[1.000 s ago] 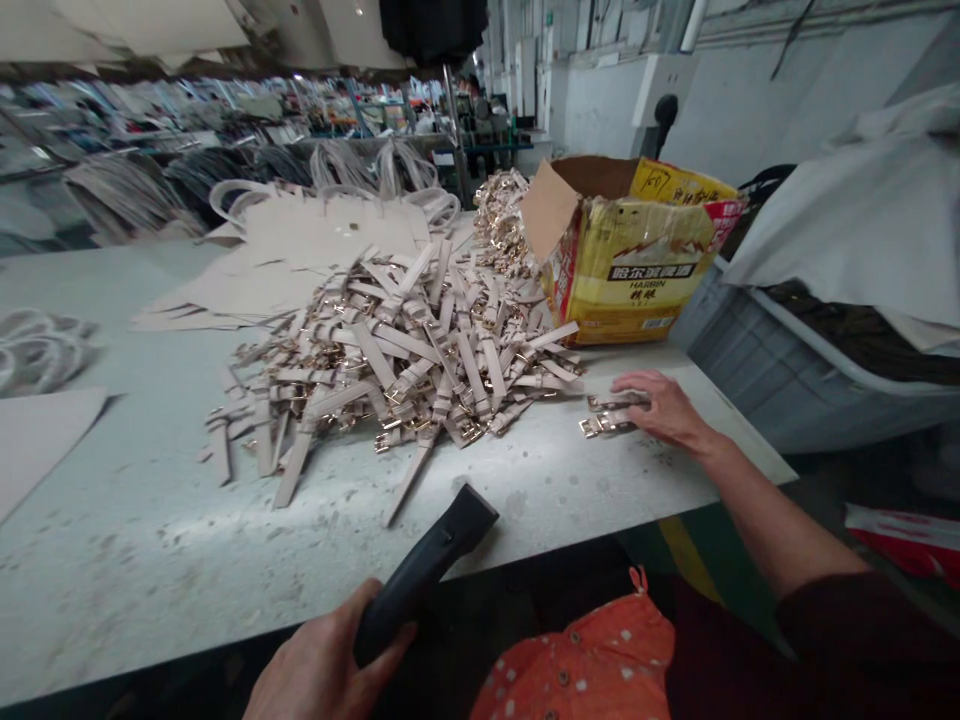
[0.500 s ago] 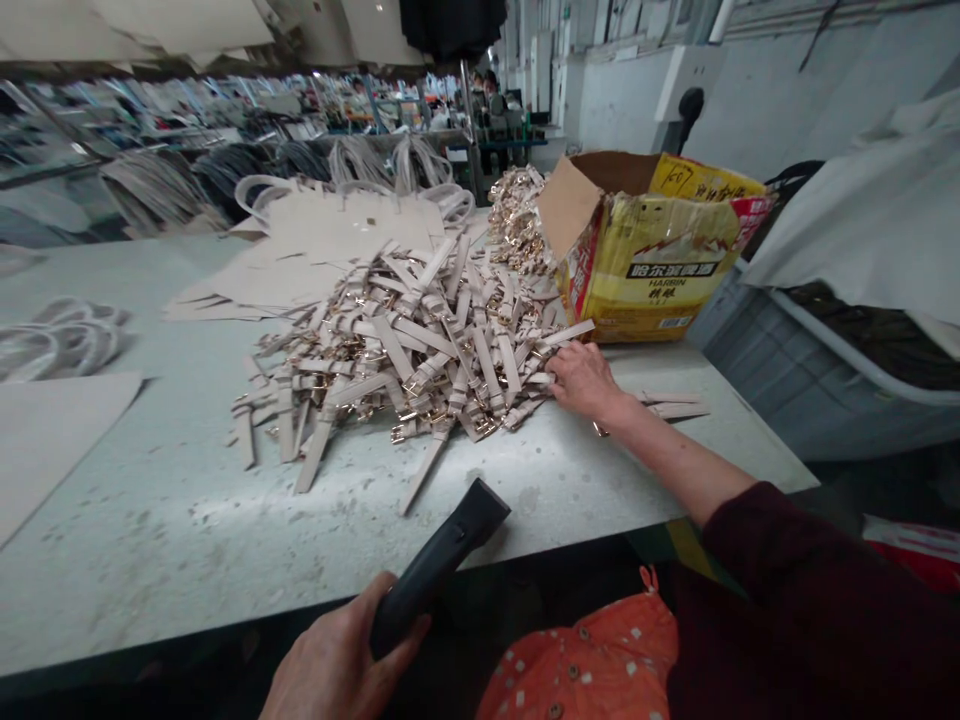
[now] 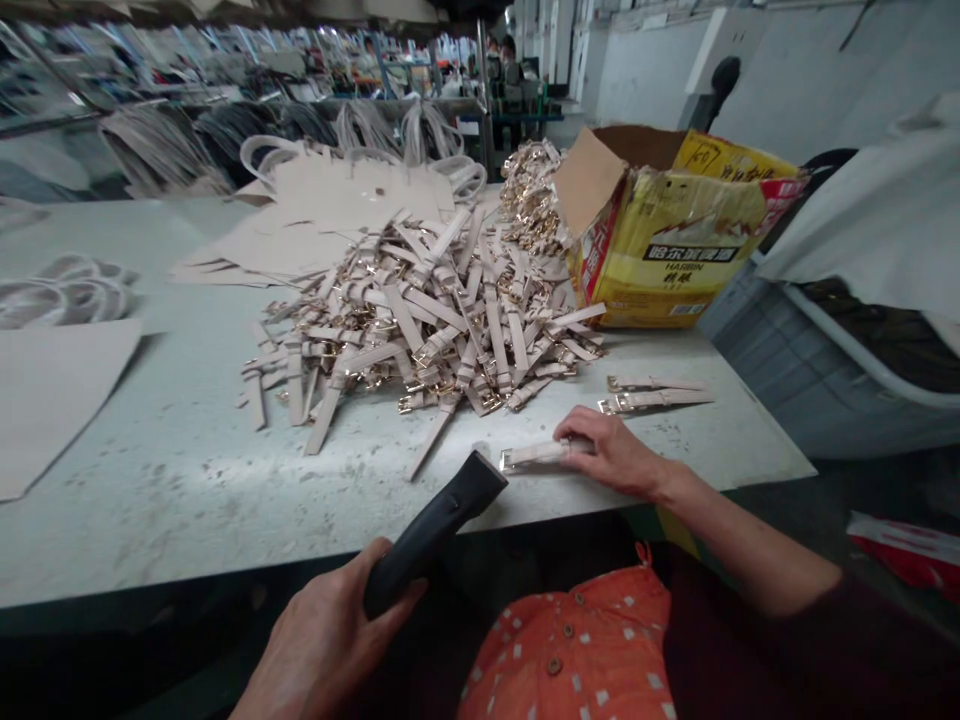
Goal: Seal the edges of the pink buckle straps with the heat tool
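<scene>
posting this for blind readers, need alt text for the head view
A person's right hand holds a pale buckled strap; the left hand grips a dark handheld tool close by. On the pale table beyond lie a heap of similar straps, two separate straps and a yellow cardboard box.

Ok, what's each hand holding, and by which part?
Left hand: black tool, by its near end. Right hand: pale strap, by the part away from its buckle.

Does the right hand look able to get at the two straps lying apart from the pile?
Probably yes: the two straps lie uncovered on the table, just beyond the right hand, though its fingers hold another strap.
</scene>
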Motion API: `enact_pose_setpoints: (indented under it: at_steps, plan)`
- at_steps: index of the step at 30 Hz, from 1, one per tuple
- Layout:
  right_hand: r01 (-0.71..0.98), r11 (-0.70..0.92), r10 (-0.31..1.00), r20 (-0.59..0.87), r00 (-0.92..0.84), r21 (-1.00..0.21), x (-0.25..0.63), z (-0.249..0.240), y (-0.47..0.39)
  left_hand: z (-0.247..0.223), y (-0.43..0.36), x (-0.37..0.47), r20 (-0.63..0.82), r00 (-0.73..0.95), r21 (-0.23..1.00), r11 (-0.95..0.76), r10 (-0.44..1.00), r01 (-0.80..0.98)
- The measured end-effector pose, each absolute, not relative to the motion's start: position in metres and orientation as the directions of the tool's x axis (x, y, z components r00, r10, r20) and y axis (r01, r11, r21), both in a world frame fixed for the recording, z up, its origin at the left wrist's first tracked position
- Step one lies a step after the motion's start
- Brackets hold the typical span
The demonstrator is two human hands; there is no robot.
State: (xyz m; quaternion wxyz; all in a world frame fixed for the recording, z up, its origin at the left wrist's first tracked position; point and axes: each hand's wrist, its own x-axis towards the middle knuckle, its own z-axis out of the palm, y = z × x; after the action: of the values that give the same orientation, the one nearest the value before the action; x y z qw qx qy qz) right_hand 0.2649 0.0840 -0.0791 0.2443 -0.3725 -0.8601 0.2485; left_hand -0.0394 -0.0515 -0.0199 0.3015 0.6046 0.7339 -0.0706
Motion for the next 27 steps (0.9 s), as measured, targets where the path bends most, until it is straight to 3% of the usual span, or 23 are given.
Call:
enact_pose_setpoints:
  at_steps: [11, 18, 27]
  plan:
    - [0.484, 0.598, 0.741, 0.211, -0.638, -0.64, 0.267, -0.107, 0.06, -0.019, -0.034, -0.028, -0.556, -0.015, 0.157, 0.123, 0.831, 0.98]
    - [0.599, 0.608, 0.751, 0.131, -0.648, -0.521, 0.258, -0.102, 0.06, -0.019, -0.01, -0.01, -0.53, 0.115, 0.237, 0.017, 0.84, 0.971]
    - [0.645, 0.607, 0.762, 0.11, -0.638, -0.464, 0.246, -0.095, 0.057, -0.023, -0.016, -0.027, -0.522, 0.061, 0.263, 0.093, 0.851, 0.96]
